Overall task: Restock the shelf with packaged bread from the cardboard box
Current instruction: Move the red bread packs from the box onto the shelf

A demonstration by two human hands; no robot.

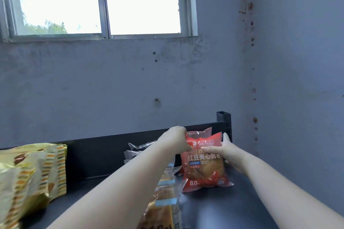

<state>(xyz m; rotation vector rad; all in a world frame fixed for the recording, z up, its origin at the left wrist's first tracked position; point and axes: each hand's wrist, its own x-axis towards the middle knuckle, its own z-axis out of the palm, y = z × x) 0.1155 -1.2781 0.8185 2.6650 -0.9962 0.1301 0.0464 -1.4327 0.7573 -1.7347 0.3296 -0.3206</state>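
Shelf (214,210) bears red bread pack (203,171) between both hands' grip.

One camera only, worn on the person's head, looking forward and slightly down over the shelf (214,208) from close range. The wall (130,83) stands at 12 o'clock, the window (96,2) toward 11.

I take this for a bare stockroom: a dark metal shelf (214,208) set in the corner of stained grey walls (111,83) under a window (100,2), with packaged bread (203,163) along it.
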